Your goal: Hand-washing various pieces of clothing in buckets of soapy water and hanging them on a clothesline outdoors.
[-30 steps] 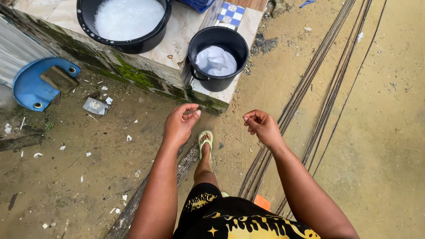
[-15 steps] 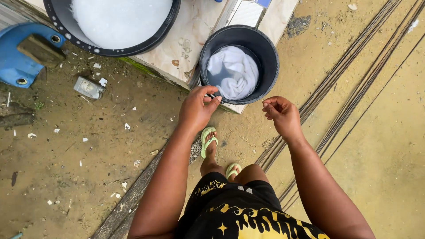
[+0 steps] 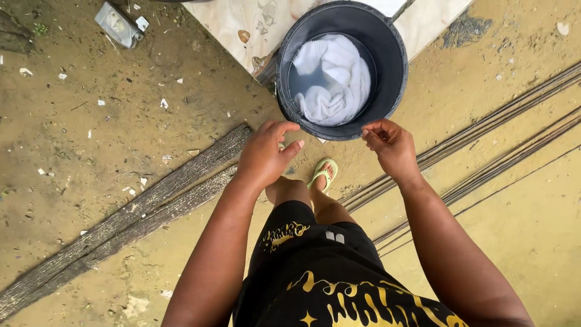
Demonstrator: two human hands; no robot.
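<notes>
Two bare hands hang over the near rim of a black bucket in the head view, the only view there is. The left hand is loosely spread, fingers slightly curled and thumb out, holding nothing; its fingertips lie just short of the bucket's near-left rim, and whether they touch it cannot be told. The right hand has its fingers curled in toward the thumb in a loose pinch with nothing visible between them, just beside the near-right rim.

Beyond both hands, the bucket stands on the corner of a pale tiled slab and holds water with a white cloth bunched in it, partly sunk. The cloth lies ahead of the hands, between them, apart from both. Below the hands a green sandal shows on a foot planted on the sandy ground. To the left of the left hand a weathered wooden plank runs slantwise across the dirt; to the right of the right hand a bundle of thin metal rods lies along the ground.

The work in hand looks like getting hold of the bucket or the cloth. Since the bucket sits at the slab's corner, a grip on opposite sides of the rim would likely keep it level; a one-sided pull could tip water out.
</notes>
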